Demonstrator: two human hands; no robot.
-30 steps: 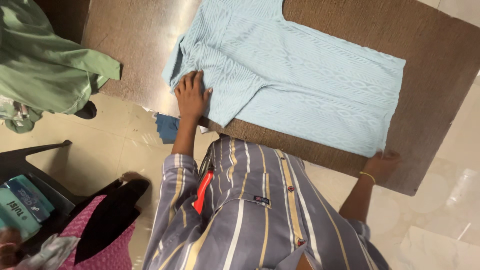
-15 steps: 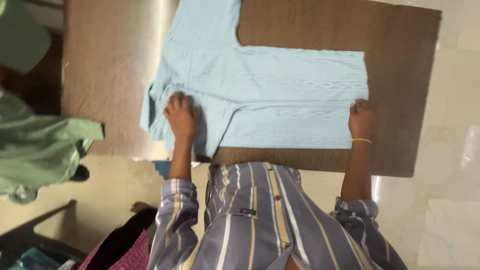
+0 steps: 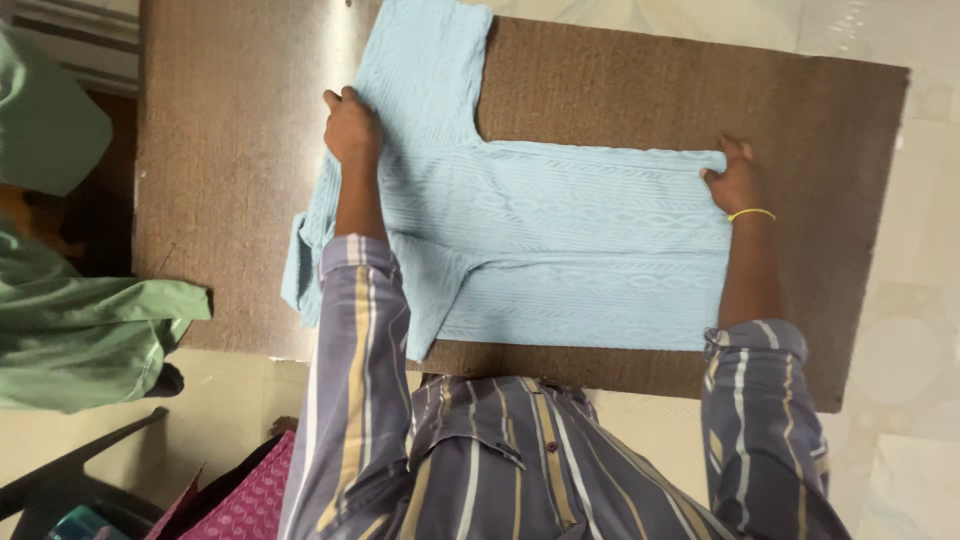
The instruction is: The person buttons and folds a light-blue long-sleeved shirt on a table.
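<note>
Now both hands grip the light blue garment (image 3: 560,240) spread on the counter (image 3: 230,150): left hand (image 3: 352,128) far-left, right hand (image 3: 735,180) at the right end. Uneven pulling could wrinkle it.

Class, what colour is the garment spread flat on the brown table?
Pale blue garment with a knitted-looking texture, seen in the head view.
</note>
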